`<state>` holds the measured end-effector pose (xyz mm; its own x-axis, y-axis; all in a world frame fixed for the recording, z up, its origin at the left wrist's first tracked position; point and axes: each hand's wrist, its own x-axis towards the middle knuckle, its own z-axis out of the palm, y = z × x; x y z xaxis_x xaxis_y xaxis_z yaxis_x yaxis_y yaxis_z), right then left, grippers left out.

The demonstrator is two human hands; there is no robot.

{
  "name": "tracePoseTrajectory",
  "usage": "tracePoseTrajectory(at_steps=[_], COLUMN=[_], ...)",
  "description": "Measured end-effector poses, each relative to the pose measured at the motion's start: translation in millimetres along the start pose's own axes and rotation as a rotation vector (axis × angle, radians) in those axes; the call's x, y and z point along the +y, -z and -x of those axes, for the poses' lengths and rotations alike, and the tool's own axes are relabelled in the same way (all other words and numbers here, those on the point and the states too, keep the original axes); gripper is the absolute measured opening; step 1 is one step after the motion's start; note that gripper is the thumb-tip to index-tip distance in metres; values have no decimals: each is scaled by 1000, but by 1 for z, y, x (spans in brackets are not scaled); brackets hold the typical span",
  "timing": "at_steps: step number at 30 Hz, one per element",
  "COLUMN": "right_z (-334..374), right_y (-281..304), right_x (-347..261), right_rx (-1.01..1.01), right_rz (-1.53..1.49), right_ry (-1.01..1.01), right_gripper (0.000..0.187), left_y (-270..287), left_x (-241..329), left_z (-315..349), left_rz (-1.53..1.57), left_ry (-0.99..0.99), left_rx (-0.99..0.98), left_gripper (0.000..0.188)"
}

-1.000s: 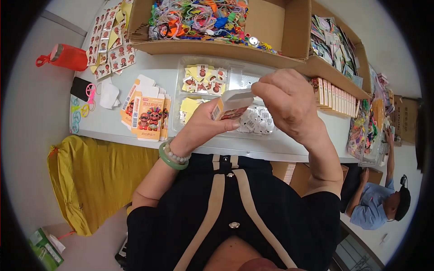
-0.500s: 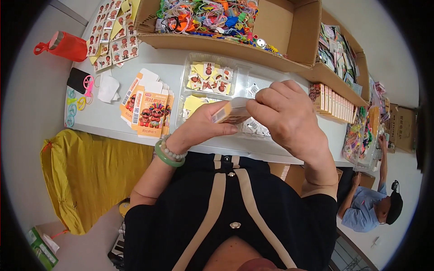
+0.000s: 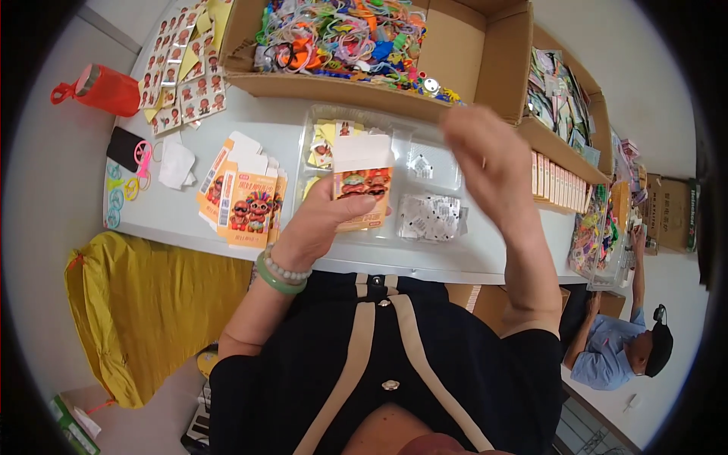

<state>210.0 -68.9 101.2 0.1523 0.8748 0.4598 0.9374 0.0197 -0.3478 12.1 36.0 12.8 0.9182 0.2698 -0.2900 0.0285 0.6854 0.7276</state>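
My left hand (image 3: 322, 216) is closed round a small orange carton (image 3: 362, 199) with cartoon figures, its white top flap standing up. The thumb lies across the carton's front. My right hand (image 3: 489, 163) is raised apart from the carton, close to the near wall of the big cardboard box; motion smears its fingers. Beneath my hands is a clear divided tray (image 3: 398, 130). Sticker pieces on yellow backing (image 3: 322, 144) fill its left compartments, partly hidden by the carton. Small white packets (image 3: 432, 218) lie in its right ones. Flat orange cartons (image 3: 254, 208) are stacked to the left.
A big cardboard box (image 3: 341, 85) of colourful trinkets stands at the back. Another box (image 3: 565, 144) holds packets, beside a row of upright cartons (image 3: 561, 182). Sticker sheets (image 3: 182, 91), a red bottle (image 3: 110, 89) and a phone (image 3: 123, 149) lie left. A co-worker (image 3: 614, 349) sits right.
My right hand has left the carton and moved up and away. My left hand has tilted the carton upright, so its printed front and raised flap now show.
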Motion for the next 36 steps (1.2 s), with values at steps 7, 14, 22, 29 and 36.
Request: tracePoseTrajectory(at_steps=[7,14,22,29,36], right_z=[-57,-65,-67,-62,-63], right_y=[-53,-85,-29,-36,-71], right_x=[137,159,164,151,160], right_rx=[-489,-853,-550,-502,-820], right_rz=[313,260,-469,-535,88], right_ry=[-487,-386,-744,-760,-445], right_gripper=[28,30,11,17,27], left_y=[-6,6,6,-3,-6], left_x=[-4,-5,-8,-11,-10], left_z=[-5,-13,-14,-10,-7], left_rz=[-179,-157,-142,-157,-171], left_ry=[19,30,55,55,86], left_rx=[-61,-8,-30,-23,-56], left_gripper=[45,47,45,49,49])
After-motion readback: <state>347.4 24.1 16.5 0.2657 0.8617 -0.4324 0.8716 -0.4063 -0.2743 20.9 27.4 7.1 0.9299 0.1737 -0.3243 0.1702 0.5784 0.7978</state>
